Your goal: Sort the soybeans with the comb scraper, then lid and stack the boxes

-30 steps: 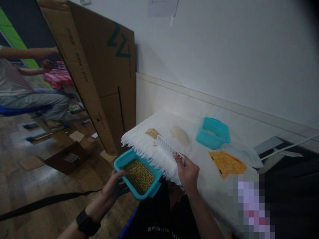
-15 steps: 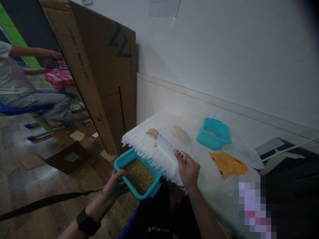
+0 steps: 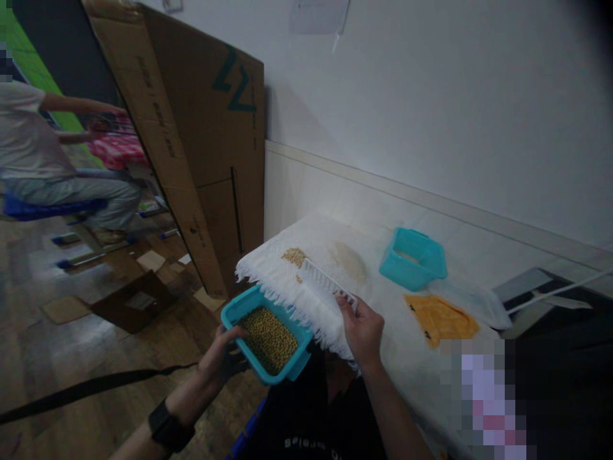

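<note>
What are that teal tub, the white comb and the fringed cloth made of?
The tub in the left hand looks like plastic: smooth teal walls, moulded rim. The comb in the right hand is probably plastic too: stiff, white, even teeth. The cloth seems to be woven fabric, maybe cotton: matte, with a loose fringe.

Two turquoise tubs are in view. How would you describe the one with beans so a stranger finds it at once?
Find the white fringed cloth by the wall. At its near edge, the left hand holds a turquoise tub below the fringe. Unlike the other turquoise tub, resting farther back near the wall, it is full of yellowish beans.
</note>
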Action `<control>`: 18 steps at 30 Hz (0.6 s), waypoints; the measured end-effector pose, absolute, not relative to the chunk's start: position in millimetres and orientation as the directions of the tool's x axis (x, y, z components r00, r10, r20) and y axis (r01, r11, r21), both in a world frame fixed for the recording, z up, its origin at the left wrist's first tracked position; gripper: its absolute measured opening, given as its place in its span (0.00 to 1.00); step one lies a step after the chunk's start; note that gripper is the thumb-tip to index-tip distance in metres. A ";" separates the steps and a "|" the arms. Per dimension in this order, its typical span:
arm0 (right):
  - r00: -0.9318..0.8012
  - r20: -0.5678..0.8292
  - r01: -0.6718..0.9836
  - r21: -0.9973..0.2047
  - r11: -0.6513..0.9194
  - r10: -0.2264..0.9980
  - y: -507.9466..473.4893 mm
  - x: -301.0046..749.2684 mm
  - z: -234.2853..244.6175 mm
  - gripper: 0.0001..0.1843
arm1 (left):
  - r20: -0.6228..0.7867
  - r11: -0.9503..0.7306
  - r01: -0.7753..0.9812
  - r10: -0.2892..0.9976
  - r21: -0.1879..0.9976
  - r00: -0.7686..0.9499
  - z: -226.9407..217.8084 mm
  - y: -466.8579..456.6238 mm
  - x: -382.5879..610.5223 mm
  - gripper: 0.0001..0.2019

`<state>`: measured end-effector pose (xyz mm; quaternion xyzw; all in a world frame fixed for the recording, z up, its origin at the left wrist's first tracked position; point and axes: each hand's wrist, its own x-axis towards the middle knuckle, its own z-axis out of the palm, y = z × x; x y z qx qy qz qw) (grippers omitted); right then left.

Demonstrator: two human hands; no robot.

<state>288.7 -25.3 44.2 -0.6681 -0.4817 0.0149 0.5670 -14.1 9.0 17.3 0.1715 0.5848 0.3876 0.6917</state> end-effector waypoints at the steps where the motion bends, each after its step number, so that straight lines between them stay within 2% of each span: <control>1: 0.533 0.527 0.624 -0.773 0.113 0.662 -24.6 288.7 44.6 0.42 | -0.674 0.639 -0.334 0.739 0.693 0.015 16.6 8.9 -14.2 0.27; 6: 0.493 0.540 0.607 -0.775 0.175 0.682 -21.5 287.4 48.3 0.39 | -0.656 0.630 -0.312 0.754 0.711 0.027 14.5 9.6 -15.3 0.26; 11: 0.495 0.530 0.598 -0.782 0.172 0.689 -24.0 289.1 48.7 0.36 | -0.668 0.640 -0.311 0.744 0.702 0.025 16.7 10.4 -15.8 0.26; 18: 0.478 0.524 0.577 -0.792 0.198 0.705 -26.7 285.6 44.3 0.37 | -0.670 0.641 -0.326 0.742 0.695 0.031 15.0 10.5 -18.9 0.26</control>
